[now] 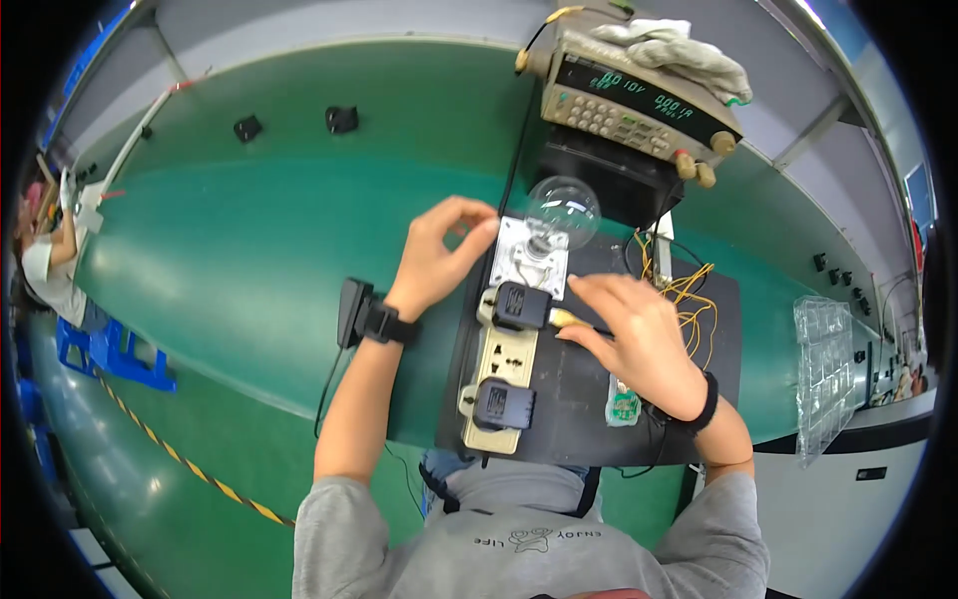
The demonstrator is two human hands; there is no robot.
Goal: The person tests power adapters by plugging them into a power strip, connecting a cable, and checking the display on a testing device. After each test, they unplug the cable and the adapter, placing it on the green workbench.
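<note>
My left hand [442, 255] is at the left edge of a white lamp base plate [514, 262]. Its thumb and forefinger curl into a pinch; whatever is between the tips is too small to make out. A clear round bulb [564, 212] stands in the plate's socket. My right hand [639, 334] is open, thumb and forefinger apart around a yellow-ended plug [565, 318] at the side of a black power adapter [521, 305]. That adapter sits in a beige power strip [504, 357], with a second black adapter [504, 404] at its near end.
A bench power supply [639, 100] with white gloves [689, 60] on top stands behind. Yellow wires [689, 299] and a green circuit board [624, 406] lie right on the black board [579, 399]. A black device [354, 311] sits left; a clear blister tray [824, 374] lies far right.
</note>
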